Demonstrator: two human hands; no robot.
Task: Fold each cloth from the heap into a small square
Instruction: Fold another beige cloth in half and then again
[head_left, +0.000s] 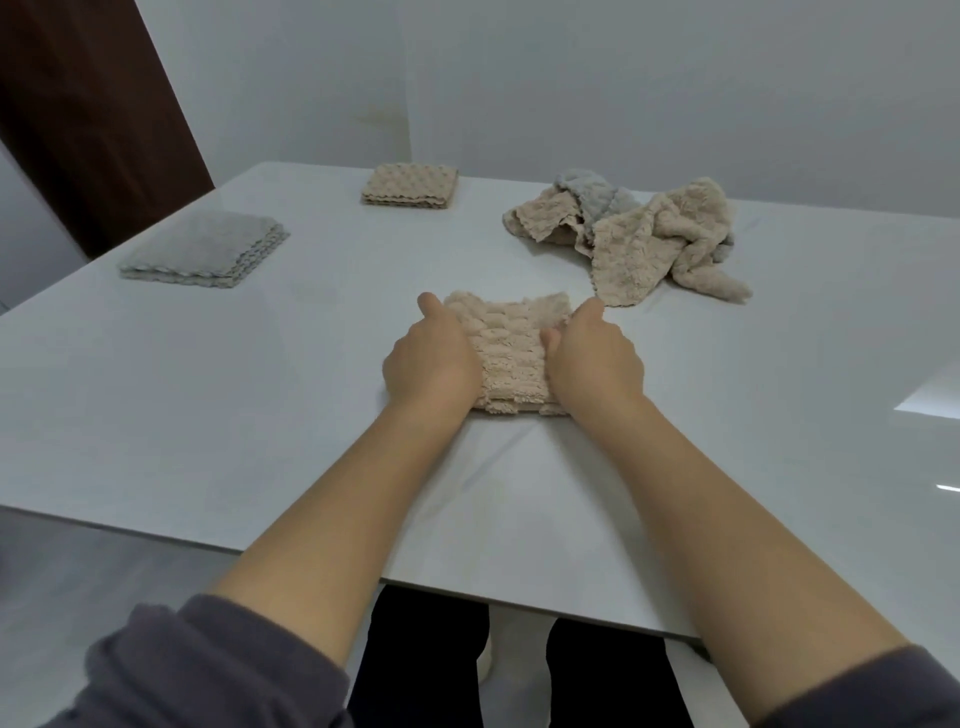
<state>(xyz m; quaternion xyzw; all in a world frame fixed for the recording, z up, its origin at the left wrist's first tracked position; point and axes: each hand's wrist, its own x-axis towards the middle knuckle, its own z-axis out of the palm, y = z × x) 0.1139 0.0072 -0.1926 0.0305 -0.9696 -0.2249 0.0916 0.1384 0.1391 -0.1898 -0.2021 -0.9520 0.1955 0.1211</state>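
Note:
A beige fluffy cloth (511, 353), folded into a small thick square, lies in the middle of the white table (208, 415). My left hand (431, 364) grips its left edge and my right hand (595, 358) grips its right edge, thumbs on top. The heap (649, 234) of unfolded beige and grey cloths sits at the back right, just beyond my right hand. A pile of folded grey cloths (205, 252) rests at the left. A pile of folded beige cloths (410, 187) lies at the back centre.
The table's near edge runs diagonally just above my legs. A dark brown door (88, 119) stands at the back left and a pale wall runs behind the table. Bare tabletop shows at the right and front left.

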